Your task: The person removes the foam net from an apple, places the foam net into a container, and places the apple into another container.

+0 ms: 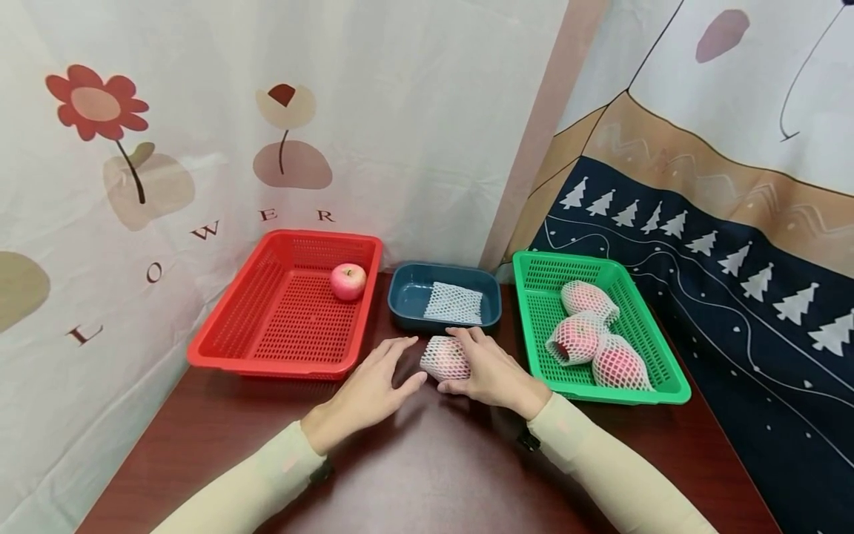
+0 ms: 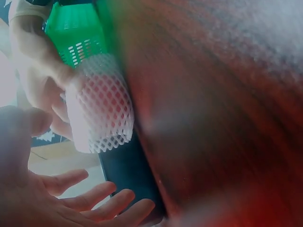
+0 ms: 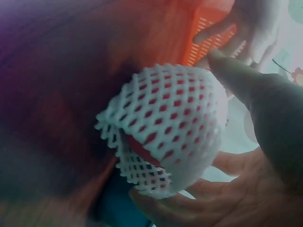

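Note:
A red apple in a white foam net sleeve is near the middle of the table, just in front of the blue dish. My right hand holds it from the right, with thumb and fingers curled round it; the right wrist view shows the netted apple close up, red skin showing at the sleeve's open end. My left hand is to the left of the apple, apart from it, fingers spread and holding nothing. The left wrist view shows those loose fingers below the netted apple.
At the left stands a red basket with one bare apple. A blue dish at the back holds an empty foam net. The green basket on the right contains three netted apples. Curtains hang behind.

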A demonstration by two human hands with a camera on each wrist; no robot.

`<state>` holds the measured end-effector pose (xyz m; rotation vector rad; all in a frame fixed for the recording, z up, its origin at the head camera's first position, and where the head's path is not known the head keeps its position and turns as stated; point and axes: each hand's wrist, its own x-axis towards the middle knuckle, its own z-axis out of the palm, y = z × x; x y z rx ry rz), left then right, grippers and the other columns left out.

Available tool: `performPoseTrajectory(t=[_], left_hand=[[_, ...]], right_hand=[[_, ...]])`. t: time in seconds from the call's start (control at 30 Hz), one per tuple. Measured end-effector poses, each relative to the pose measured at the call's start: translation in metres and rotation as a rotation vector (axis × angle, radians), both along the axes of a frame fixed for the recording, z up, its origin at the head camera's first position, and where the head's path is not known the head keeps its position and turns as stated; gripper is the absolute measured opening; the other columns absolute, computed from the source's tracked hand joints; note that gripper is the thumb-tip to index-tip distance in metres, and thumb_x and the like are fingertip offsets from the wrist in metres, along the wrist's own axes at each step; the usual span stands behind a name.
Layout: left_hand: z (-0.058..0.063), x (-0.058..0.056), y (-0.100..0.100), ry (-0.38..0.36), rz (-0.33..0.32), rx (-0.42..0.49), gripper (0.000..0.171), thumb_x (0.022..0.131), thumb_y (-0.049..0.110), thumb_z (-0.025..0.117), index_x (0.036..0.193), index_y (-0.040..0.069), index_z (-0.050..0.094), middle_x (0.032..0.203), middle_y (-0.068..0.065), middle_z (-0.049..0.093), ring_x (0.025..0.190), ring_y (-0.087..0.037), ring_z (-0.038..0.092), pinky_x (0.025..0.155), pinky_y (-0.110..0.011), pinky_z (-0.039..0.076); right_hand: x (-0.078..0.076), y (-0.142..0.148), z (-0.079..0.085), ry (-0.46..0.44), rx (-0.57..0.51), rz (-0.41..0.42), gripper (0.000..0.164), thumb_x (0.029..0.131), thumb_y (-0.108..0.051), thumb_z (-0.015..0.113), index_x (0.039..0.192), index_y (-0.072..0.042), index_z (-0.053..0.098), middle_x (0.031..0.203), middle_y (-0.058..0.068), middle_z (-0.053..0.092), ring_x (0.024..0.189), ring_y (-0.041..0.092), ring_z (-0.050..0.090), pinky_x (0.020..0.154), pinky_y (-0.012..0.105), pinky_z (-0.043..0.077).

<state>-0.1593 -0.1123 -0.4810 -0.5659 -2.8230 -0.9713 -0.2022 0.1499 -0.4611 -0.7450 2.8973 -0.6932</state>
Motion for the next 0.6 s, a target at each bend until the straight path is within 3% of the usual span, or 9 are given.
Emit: performPoseTrajectory(t=[0.2, 0.37, 0.6], left_hand=[[-0.004, -0.006, 0.000, 0.027, -0.017, 0.049, 0.065, 0.111, 0.040, 0.078, 0.166, 0.008, 0.062, 0.166, -0.021, 0.065, 0.157, -0.040, 0.062, 0.133, -0.062, 0.050], [-0.008, -0.009, 0.000, 0.067, -0.033, 0.078, 0.062, 0.111, 0.035, 0.079, 0.162, 0.004, 0.065, 0.163, -0.025, 0.067, 0.154, -0.041, 0.065, 0.129, -0.063, 0.053], [-0.007, -0.010, -0.001, 0.060, -0.024, 0.103, 0.061, 0.110, 0.035, 0.080, 0.163, 0.008, 0.066, 0.165, -0.021, 0.067, 0.155, -0.037, 0.065, 0.131, -0.059, 0.053]], right_hand=[[-0.001, -0.001, -0.010, 0.043, -0.020, 0.069, 0.105, 0.087, -0.031, 0.107, 0.173, -0.011, 0.049, 0.156, 0.025, 0.062, 0.129, 0.041, 0.073, 0.105, 0.059, 0.067], [-0.004, -0.002, -0.014, 0.089, -0.046, 0.091, 0.095, 0.086, -0.021, 0.107, 0.166, -0.010, 0.056, 0.146, 0.024, 0.066, 0.120, 0.036, 0.075, 0.101, 0.055, 0.068], [-0.005, -0.001, -0.015, 0.112, -0.077, 0.072, 0.086, 0.085, -0.018, 0.107, 0.158, -0.012, 0.061, 0.140, 0.020, 0.069, 0.115, 0.032, 0.075, 0.098, 0.051, 0.068]])
